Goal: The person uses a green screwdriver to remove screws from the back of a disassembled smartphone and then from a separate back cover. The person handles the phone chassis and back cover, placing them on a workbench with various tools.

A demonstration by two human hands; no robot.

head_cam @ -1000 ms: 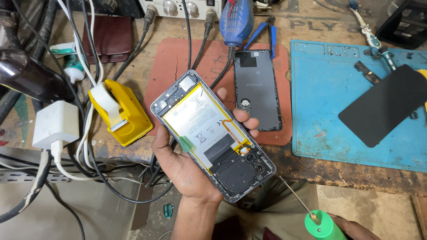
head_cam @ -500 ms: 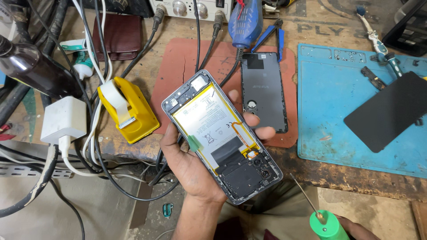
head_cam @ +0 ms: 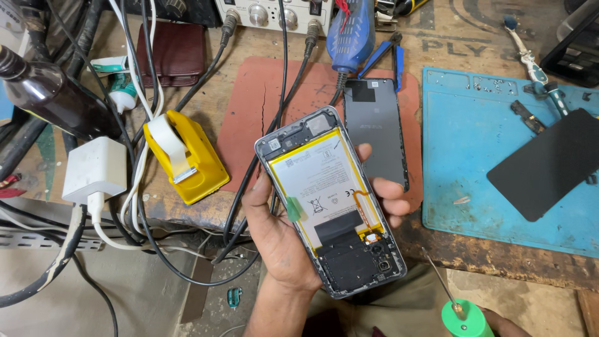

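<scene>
The opened smartphone [head_cam: 331, 203], back cover off, shows its white yellow-edged battery and dark camera board; the left hand [head_cam: 281, 234] cradles it above the bench edge. The right hand [head_cam: 499, 323] grips a green-handled probe [head_cam: 462, 315].

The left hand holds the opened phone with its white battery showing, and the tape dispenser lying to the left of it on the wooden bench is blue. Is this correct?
Not fully. In the head view the left hand does hold the opened phone with the white battery, but the plastic tape dispenser lying left of it on the wooden bench is yellow, not blue.
</scene>
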